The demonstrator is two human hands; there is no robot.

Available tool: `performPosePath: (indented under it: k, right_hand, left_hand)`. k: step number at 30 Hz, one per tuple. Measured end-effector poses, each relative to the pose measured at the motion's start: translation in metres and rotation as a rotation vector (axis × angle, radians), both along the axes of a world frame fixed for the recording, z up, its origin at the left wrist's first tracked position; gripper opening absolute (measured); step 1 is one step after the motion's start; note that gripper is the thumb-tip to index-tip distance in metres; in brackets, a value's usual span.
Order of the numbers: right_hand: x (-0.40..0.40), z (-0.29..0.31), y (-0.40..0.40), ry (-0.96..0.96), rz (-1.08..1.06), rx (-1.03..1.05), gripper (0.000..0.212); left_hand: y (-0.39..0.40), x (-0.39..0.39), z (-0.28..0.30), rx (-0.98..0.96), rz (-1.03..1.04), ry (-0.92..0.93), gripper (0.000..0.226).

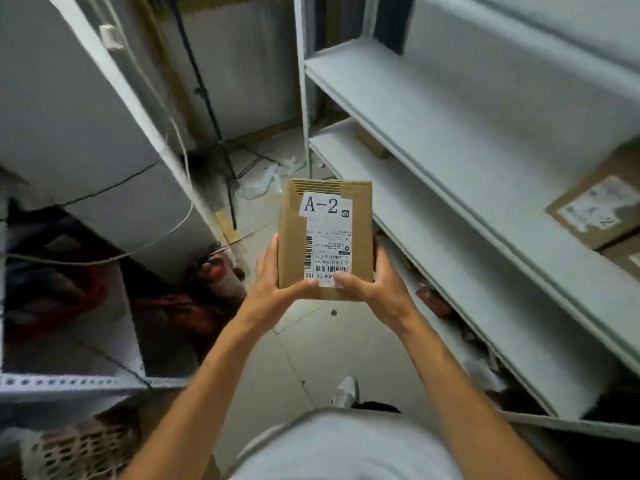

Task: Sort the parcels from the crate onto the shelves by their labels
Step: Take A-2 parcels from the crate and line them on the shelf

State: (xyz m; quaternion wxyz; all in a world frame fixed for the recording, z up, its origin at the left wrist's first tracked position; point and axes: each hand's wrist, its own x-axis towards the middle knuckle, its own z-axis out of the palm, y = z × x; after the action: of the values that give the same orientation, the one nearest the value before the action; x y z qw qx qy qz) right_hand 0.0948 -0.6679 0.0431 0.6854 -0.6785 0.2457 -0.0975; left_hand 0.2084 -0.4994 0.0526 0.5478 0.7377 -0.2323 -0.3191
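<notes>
A small brown cardboard parcel [294, 244] with a white shipping label marked "A-2" is held upright in front of me over the floor. My left hand [273, 282] grips its lower left edge, thumb across the bottom of the label. My right hand [375, 282] grips its lower right edge, thumb on the label. White metal shelves [450, 216] run along the right. One shelf carries another labelled brown parcel [599, 209] at the far right, and a small box [372, 143] lies on the lower shelf further back.
A second white shelf unit [114, 109] stands at the left with cables hanging over it. A black tripod [221, 140] stands in the back corner with crumpled plastic by its feet. A mesh crate [79, 448] shows at the bottom left. My shoe [346, 391] is on the tiled floor.
</notes>
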Motion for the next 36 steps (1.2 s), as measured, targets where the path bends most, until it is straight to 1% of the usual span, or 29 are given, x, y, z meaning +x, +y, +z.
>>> performPosePath:
  k: [1,3,5,7,9,11,14,15,17,19,21,23,28,31,34,36]
  right_hand:
    - [-0.009,0.000,-0.019,-0.003,-0.042,-0.006,0.091]
    - [-0.028,0.000,-0.050,-0.010,-0.115,-0.046,0.082]
    - [-0.050,0.003,-0.076,-0.020,-0.207,-0.073,0.075]
    - [-0.072,0.002,-0.097,-0.012,-0.295,-0.081,0.071]
    - [-0.091,0.001,-0.116,-0.004,-0.362,-0.102,0.072]
    - [-0.106,0.002,-0.133,0.024,-0.401,-0.125,0.072]
    - [-0.124,0.001,-0.157,0.076,-0.421,-0.182,0.070]
    - [-0.127,0.001,-0.165,0.101,-0.417,-0.205,0.073]
    - [-0.131,-0.003,-0.182,0.169,-0.414,-0.233,0.091]
    - [-0.132,-0.010,-0.201,0.210,-0.431,-0.253,0.103]
    - [-0.130,-0.016,-0.223,0.238,-0.486,-0.292,0.105]
    - [-0.125,-0.022,-0.246,0.290,-0.553,-0.327,0.107]
    - [-0.105,-0.045,-0.305,0.393,-0.707,-0.411,0.094]
    - [-0.088,-0.062,-0.335,0.421,-0.786,-0.449,0.091]
    - [-0.070,-0.072,-0.358,0.496,-0.864,-0.507,0.078]
    - [-0.061,-0.078,-0.369,0.527,-0.896,-0.507,0.073]
  left_hand:
    - [-0.024,0.002,0.000,0.021,-0.033,-0.059,0.110]
    - [-0.069,0.000,-0.002,0.002,-0.128,-0.081,0.097]
    - [-0.109,-0.007,-0.001,-0.052,-0.222,-0.032,0.081]
    - [-0.144,-0.015,-0.003,-0.087,-0.315,0.047,0.074]
    - [-0.173,-0.021,-0.008,-0.056,-0.364,0.085,0.081]
    - [-0.198,-0.029,-0.010,-0.033,-0.390,0.082,0.091]
    - [-0.232,-0.034,-0.014,-0.004,-0.413,0.075,0.096]
    - [-0.243,-0.034,-0.013,-0.002,-0.430,0.074,0.095]
    - [-0.268,-0.033,-0.013,-0.005,-0.475,0.064,0.087]
    - [-0.296,-0.032,-0.012,-0.024,-0.523,0.043,0.076]
    - [-0.326,-0.030,-0.011,-0.028,-0.570,0.001,0.068]
    - [-0.356,-0.025,-0.016,-0.032,-0.617,-0.061,0.068]
    - [-0.429,-0.011,-0.031,-0.015,-0.692,-0.269,0.065]
    - [-0.472,0.001,-0.052,0.004,-0.689,-0.337,0.061]
    - [-0.506,0.016,-0.075,0.017,-0.645,-0.370,0.059]
    - [-0.525,0.020,-0.086,0.036,-0.612,-0.377,0.060]
